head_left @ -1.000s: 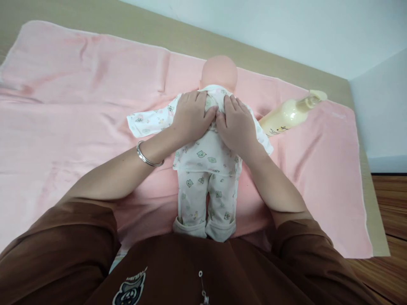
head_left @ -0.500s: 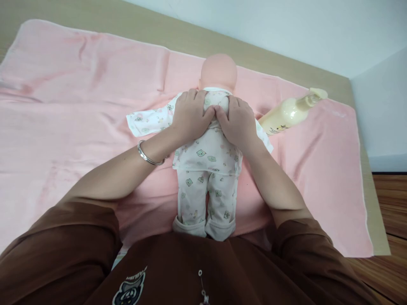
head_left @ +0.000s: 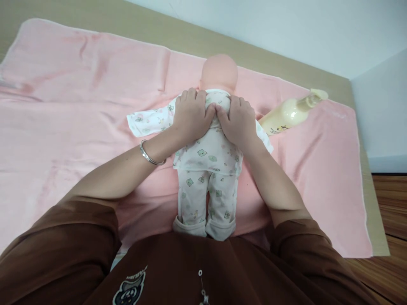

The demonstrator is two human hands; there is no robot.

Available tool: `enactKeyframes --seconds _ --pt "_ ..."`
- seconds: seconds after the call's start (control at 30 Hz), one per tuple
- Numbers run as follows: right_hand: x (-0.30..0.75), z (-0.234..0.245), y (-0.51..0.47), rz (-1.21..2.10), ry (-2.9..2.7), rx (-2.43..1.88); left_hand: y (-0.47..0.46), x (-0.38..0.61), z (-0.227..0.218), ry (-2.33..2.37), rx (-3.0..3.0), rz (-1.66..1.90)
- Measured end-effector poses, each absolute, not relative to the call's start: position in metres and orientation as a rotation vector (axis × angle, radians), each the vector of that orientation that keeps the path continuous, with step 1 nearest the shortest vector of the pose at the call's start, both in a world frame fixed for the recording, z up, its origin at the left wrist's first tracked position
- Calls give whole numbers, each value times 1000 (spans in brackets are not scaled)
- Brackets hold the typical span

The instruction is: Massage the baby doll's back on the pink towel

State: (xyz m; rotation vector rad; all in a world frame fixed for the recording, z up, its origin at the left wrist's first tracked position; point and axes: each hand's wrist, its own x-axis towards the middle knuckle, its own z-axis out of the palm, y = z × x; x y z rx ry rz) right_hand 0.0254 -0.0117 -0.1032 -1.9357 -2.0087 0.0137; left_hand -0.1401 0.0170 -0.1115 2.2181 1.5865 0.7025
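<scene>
A baby doll (head_left: 208, 165) in white printed pyjamas lies on a pink towel (head_left: 79, 106), its bald head pointing away from me and its legs toward my body. My left hand (head_left: 190, 115) and my right hand (head_left: 239, 122) rest side by side on the doll's upper torso, just below the neck. Both hands have curled fingers pressing into the shirt fabric, and the thumbs meet in the middle. A silver bangle (head_left: 149, 156) sits on my left wrist.
A cream lotion bottle (head_left: 291, 113) with a pump top lies on its side on the towel, right of the doll. The towel covers a wooden table (head_left: 370, 203) that meets a pale wall; wooden floor shows at the far right.
My fingers have curled tighter and both hands slid slightly up toward the doll's neck. The doll has stayed in place.
</scene>
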Motion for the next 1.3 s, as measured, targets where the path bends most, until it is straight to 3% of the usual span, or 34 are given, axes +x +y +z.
enactKeyframes --seconds 0.37,0.7,1.0,1.3 --pt "25 -96 -5 127 -2011 -2056 -15 -131 -76 1583 2328 553" --pt "14 -62 -40 209 -2269 -1969 23 -145 -104 1458 2258 636" --pt "18 -80 -24 189 -2171 -1899 1 -140 -90 1536 2348 510" --pt "23 -72 -23 225 -2228 -1933 -5 -139 -97 1489 2355 692"
